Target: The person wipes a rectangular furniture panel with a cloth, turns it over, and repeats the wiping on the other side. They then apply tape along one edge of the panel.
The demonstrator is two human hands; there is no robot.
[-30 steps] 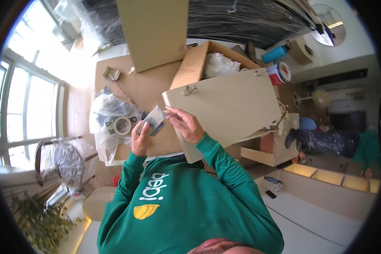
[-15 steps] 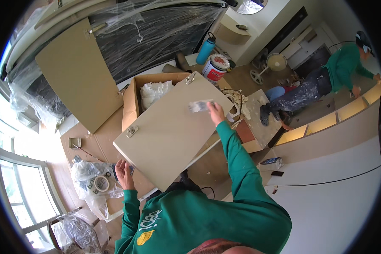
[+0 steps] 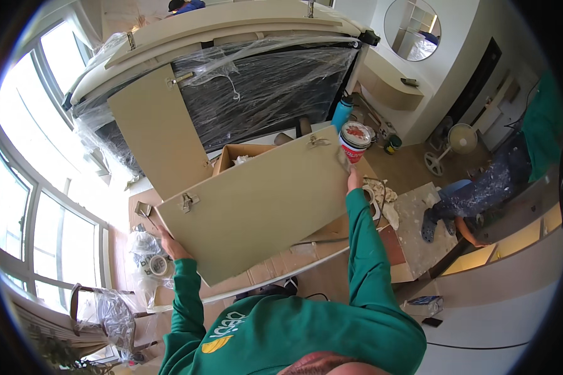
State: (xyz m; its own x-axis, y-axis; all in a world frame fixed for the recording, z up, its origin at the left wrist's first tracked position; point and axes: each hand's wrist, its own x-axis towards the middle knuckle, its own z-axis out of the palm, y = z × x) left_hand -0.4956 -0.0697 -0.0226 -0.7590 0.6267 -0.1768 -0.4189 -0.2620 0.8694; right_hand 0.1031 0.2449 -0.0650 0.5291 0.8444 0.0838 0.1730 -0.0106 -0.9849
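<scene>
A large piece of furniture wrapped in clear plastic film [image 3: 263,94] fills the upper middle of the view, dark under the wrap, with a pale curved top. A beige door panel [image 3: 153,128] leans against its left part, a metal hinge at its upper corner.

In front of it the person holds a second beige cabinet door [image 3: 256,206] tilted in the air above a cardboard-covered worktop [image 3: 306,259]. Two metal hinges sit along the door's upper edge, one near the left corner and one near the right.

The left hand [image 3: 169,245] has its grip closed on the door's lower left edge, fingers tucked behind the board. The right hand [image 3: 350,178], at the end of a stretched green sleeve, reaches up to the door's right edge near the top corner and presses a small pale rag or pad [image 3: 344,159] against it; how tightly the fingers are closed there cannot be told.

An open cardboard box [image 3: 241,156] stands behind the door, just below the wrapped furniture. A paint can with a red and white lid [image 3: 355,139] sits just beside the door's upper right corner, and a blue bottle [image 3: 342,114] stands a little behind it. A roll of tape [image 3: 158,265] lies among clear plastic bags near the left hand.

To the right, another person in paint-spattered trousers [image 3: 481,194] is on the floor, well apart.
</scene>
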